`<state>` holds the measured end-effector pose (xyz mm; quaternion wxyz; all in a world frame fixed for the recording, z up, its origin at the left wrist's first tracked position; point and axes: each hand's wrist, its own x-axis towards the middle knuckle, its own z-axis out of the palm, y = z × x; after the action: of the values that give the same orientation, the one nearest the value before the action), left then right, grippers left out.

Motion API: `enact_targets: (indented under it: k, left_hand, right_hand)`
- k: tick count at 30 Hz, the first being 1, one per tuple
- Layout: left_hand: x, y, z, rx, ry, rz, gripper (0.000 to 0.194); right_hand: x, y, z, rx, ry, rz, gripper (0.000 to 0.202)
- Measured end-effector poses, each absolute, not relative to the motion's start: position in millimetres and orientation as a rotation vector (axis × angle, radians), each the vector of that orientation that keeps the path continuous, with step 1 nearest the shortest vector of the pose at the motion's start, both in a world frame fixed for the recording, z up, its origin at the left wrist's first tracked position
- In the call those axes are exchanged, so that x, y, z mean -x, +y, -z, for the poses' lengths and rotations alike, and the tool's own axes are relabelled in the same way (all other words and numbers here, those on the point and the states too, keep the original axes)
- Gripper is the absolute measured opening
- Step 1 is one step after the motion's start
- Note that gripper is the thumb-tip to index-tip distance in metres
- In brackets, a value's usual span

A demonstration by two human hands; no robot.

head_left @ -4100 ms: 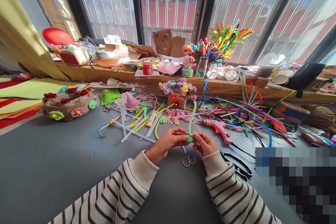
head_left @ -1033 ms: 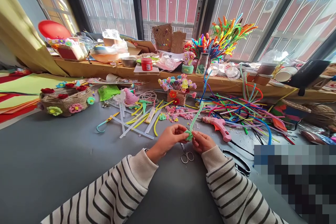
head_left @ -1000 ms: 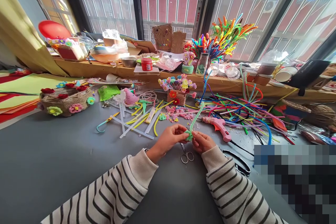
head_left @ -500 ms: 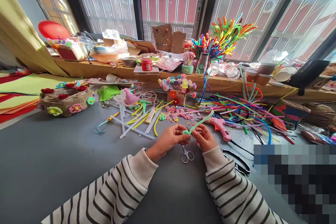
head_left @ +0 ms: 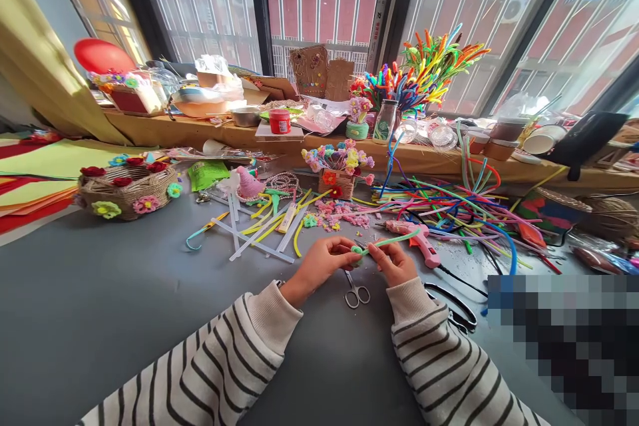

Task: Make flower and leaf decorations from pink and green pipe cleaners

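Between both hands is a light green pipe cleaner (head_left: 399, 238), coiled at its left end and straight toward the right. My left hand (head_left: 327, 263) pinches the coiled part. Thumb and fingers of my right hand (head_left: 393, 263) close on the stem just beside the coil, and its free end reaches out past them over a pink glue gun (head_left: 424, 245). Small scissors (head_left: 356, 294) lie on the grey table just below the hands, their blades partly hidden by my left hand.
Clear glue sticks and yellow pieces (head_left: 269, 226) lie ahead on the left, near a twine basket with flowers (head_left: 127, 192). Many loose pipe cleaners (head_left: 449, 203) are heaped at the right. Black-handled pliers (head_left: 456, 306) lie beside my right sleeve. A small flower basket (head_left: 337, 181) stands behind the hands.
The pipe cleaner's free end has swung down and to the right, from slanting upward to nearly level. My right fingers have shifted slightly along with it; my left hand keeps the coil.
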<state>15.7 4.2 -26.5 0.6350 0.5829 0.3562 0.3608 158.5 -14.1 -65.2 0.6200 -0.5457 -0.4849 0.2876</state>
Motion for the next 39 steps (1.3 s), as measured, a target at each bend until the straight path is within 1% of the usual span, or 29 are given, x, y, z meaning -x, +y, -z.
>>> enact_targets:
  k: [9,13,16,19,23,29,39]
  left_hand:
    - [-15.1,-1.4,19.9,-1.553,0.795,-0.784,0.015]
    - [-15.9,-3.5,18.9,-1.782,0.801,-0.83,0.013]
    - [-15.9,-3.9,19.9,-1.844,0.77,-0.782,0.012]
    - [-15.4,-3.3,20.7,-1.762,0.76,-0.763,0.015]
    - [-14.6,-0.4,21.5,-1.559,0.77,-0.843,0.02]
    - [-14.9,3.2,24.3,-1.432,0.809,-0.852,0.022]
    - [-16.3,4.4,29.9,-1.303,0.814,-0.784,0.026]
  right_hand:
    - [-164.8,-12.8,63.8,1.301,-1.093,-0.637,0.033]
    - [-164.9,-13.8,62.8,1.295,-1.075,-0.724,0.033]
    - [-162.3,-14.5,63.0,1.254,-1.008,-0.853,0.031]
    - [-158.5,-15.4,61.7,1.186,-0.905,-0.994,0.029]
    - [-154.6,-16.9,57.7,1.056,-0.796,-1.121,0.028]
    - [-153.8,-18.9,55.6,0.997,-0.786,-1.132,0.021]
    - [-152.6,-19.0,56.3,0.857,-0.888,-1.211,0.018]
